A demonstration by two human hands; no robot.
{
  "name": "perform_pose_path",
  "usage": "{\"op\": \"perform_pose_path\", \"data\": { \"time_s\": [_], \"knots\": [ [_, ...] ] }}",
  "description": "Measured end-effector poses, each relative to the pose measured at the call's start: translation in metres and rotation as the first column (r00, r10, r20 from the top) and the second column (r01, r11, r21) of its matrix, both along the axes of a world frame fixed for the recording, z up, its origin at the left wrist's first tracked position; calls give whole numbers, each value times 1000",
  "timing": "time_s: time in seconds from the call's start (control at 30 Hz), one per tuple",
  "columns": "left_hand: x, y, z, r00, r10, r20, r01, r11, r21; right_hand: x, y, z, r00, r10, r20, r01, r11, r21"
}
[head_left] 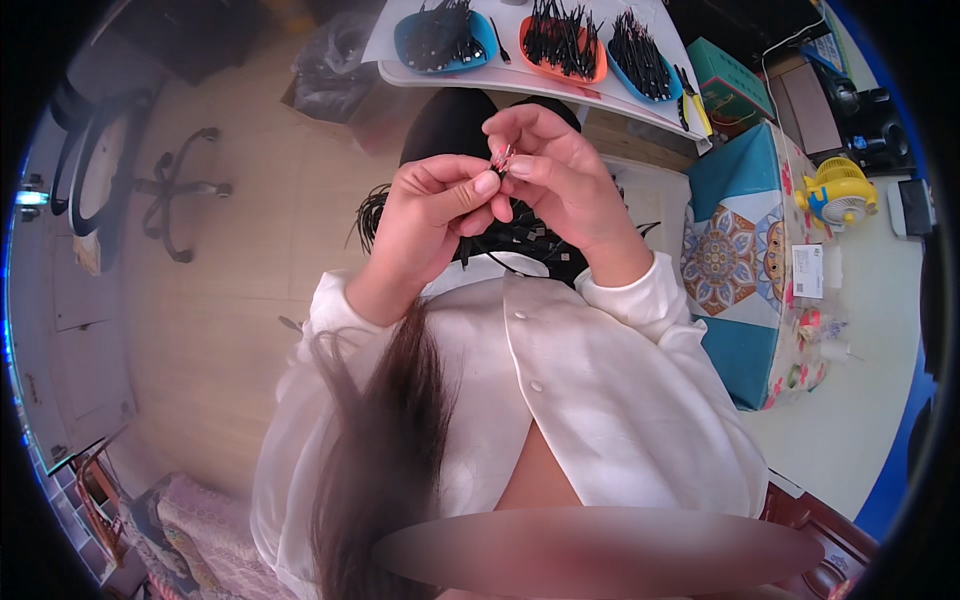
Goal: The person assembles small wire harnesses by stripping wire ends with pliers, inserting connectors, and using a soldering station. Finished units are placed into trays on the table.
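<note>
In front of my chest my two hands meet over the end of a thin black cable, from which small red and pale wires stick out at the top. My left hand pinches the cable between thumb and forefinger. My right hand is closed on the same wire end, its thumb against it and its fingers curled behind. A heap of black cables with metal plugs lies on my lap, partly hidden below my hands.
Ahead, a white table bears a blue tray, an orange tray and another blue tray, all with black cables. A yellow-handled tool lies at its right edge. A yellow fan stands to the right; a wheeled chair is left.
</note>
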State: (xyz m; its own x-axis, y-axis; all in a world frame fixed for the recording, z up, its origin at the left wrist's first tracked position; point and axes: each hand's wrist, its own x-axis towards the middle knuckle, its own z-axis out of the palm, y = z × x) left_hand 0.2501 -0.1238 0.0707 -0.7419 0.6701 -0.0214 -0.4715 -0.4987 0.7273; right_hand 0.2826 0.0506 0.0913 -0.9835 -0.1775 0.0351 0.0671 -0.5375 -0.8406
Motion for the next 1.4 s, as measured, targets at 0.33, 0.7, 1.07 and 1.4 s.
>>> {"op": "perform_pose_path", "data": {
  "time_s": [0.33,0.7,1.07,1.4],
  "knots": [
    [7,-5,3,965,-62,-256,18,985,-172,7,12,-5,977,179,119,-178,984,-16],
    [4,-1,2,985,-88,-148,65,986,-155,9,10,-15,970,148,193,-140,988,-58],
    [4,9,-2,994,-64,-83,34,946,-322,7,19,-18,987,69,142,-107,953,284],
    [-3,9,-10,993,-114,2,112,976,-189,4,19,-28,993,30,117,-62,957,282]
  ]
}}
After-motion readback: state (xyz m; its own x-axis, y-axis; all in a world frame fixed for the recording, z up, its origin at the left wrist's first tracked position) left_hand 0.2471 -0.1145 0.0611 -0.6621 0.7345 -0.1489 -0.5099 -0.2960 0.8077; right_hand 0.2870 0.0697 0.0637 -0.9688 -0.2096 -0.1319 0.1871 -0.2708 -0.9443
